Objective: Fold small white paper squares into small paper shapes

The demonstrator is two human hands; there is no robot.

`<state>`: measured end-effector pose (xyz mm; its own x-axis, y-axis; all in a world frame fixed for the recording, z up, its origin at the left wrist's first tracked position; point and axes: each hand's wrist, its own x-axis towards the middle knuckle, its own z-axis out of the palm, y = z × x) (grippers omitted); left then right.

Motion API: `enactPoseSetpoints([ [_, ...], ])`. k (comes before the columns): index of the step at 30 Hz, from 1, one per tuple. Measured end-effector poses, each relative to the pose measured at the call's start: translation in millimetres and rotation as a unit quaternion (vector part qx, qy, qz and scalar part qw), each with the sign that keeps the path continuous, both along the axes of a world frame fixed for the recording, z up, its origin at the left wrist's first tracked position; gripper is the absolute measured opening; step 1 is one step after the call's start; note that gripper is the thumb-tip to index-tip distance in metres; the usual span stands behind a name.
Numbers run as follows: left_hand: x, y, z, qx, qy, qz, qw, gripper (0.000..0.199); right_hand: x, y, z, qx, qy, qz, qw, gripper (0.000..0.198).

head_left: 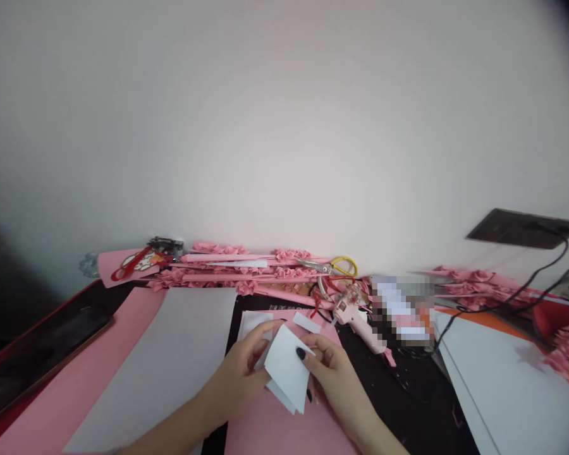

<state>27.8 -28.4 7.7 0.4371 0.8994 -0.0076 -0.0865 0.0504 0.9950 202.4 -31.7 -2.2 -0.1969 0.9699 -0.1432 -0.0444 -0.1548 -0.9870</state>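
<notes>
A small folded piece of white paper (288,365) is held between both hands above a pink sheet (265,426). Its layers fan apart at the lower edge. My left hand (247,360) grips the paper's left side, with some fingers hidden behind it. On the right side, my right hand (325,366) pinches it, the dark-nailed thumb lying on the front face. Just beyond the hands lies a small white paper strip (307,323). A pink glue gun (360,322) rests to the right of that strip.
Pink paper flowers on long stems (256,278) lie along the wall, with yellow-handled scissors (344,265) on top. White sheets (171,341) spread at left, beside a dark phone (76,341). More white sheets (516,379) lie at right, below black cables (545,272).
</notes>
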Motion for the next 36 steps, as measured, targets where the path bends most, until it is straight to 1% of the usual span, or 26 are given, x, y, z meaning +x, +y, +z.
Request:
enactPoseSetpoints([
  [2,-1.0,-0.4,2.1,0.014,0.036,0.001,0.999,0.051,-0.9,-1.0,4.2,0.064,-0.091,-0.018,0.994,0.026],
  [4,-1.9,-0.4,2.6,0.029,0.052,-0.004,0.998,0.051,-0.5,-3.6,8.4,0.157,-0.170,-0.032,0.972,0.025],
  [6,-2.3,0.0,0.7,0.041,0.051,-0.003,0.998,0.055,0.9,-7.7,9.9,0.228,-0.200,0.000,0.953,0.033],
  [7,-2.3,0.2,-1.0,0.044,0.048,0.000,0.998,0.059,1.6,-10.0,9.3,0.246,-0.203,0.026,0.948,0.041],
  [9,-2.4,0.6,-4.6,0.045,0.046,0.013,0.998,0.066,2.0,-14.5,5.9,0.262,-0.210,0.076,0.939,0.065],
  [11,-2.7,1.0,-7.2,0.052,0.056,0.032,0.997,0.068,0.2,-17.8,2.1,0.275,-0.234,0.109,0.926,0.088],
  [12,-3.1,1.3,-7.9,0.060,0.067,0.037,0.995,0.066,-1.4,-18.8,1.1,0.285,-0.248,0.117,0.919,0.092],
  [13,-3.6,1.5,-8.1,0.072,0.078,0.042,0.993,0.065,-3.2,-19.5,1.1,0.296,-0.261,0.116,0.912,0.092],
  [15,-4.8,2.1,-7.9,0.103,0.102,0.056,0.988,0.061,-6.4,-20.1,3.9,0.313,-0.273,0.105,0.904,0.085],
  [16,-5.4,2.4,-7.7,0.117,0.115,0.068,0.984,0.058,-7.3,-20.2,6.3,0.314,-0.271,0.097,0.905,0.081],
  [18,-6.3,2.5,-7.1,0.133,0.144,0.101,0.975,0.052,-7.0,-19.9,11.5,0.308,-0.258,0.074,0.913,0.070],
  [20,-6.4,2.0,-6.3,0.132,0.174,0.124,0.968,0.046,-4.4,-18.6,14.8,0.285,-0.244,0.042,0.926,0.054],
  [22,-6.1,1.5,-5.1,0.124,0.192,0.124,0.966,0.042,-0.3,-15.7,14.9,0.252,-0.236,-0.003,0.939,0.036],
  [24,-6.0,1.7,-4.0,0.120,0.201,0.124,0.964,0.037,4.4,-11.5,12.2,0.219,-0.228,-0.057,0.947,0.026],
  [26,-6.9,3.0,-3.5,0.114,0.206,0.146,0.961,0.033,8.8,-7.0,8.8,0.187,-0.204,-0.109,0.955,0.025],
  [27,-7.5,4.0,-3.4,0.106,0.205,0.164,0.959,0.032,10.6,-4.9,7.3,0.168,-0.182,-0.123,0.961,0.027],
  [29,-8.8,5.6,-3.1,0.081,0.193,0.190,0.959,0.034,12.6,-1.9,5.2,0.119,-0.122,-0.122,0.978,0.032],
  [30,-9.1,6.1,-2.8,0.065,0.180,0.190,0.963,0.036,12.7,-0.9,4.6,0.097,-0.094,-0.113,0.984,0.034],
  [32,-8.7,6.1,-1.7,0.036,0.143,0.165,0.975,0.041,11.5,0.2,4.0,0.069,-0.054,-0.098,0.991,0.036],
  [36,-6.1,4.3,-1.6,0.000,0.093,0.104,0.990,0.052,7.5,0.8,4.4,0.058,-0.013,-0.082,0.995,0.034],
])
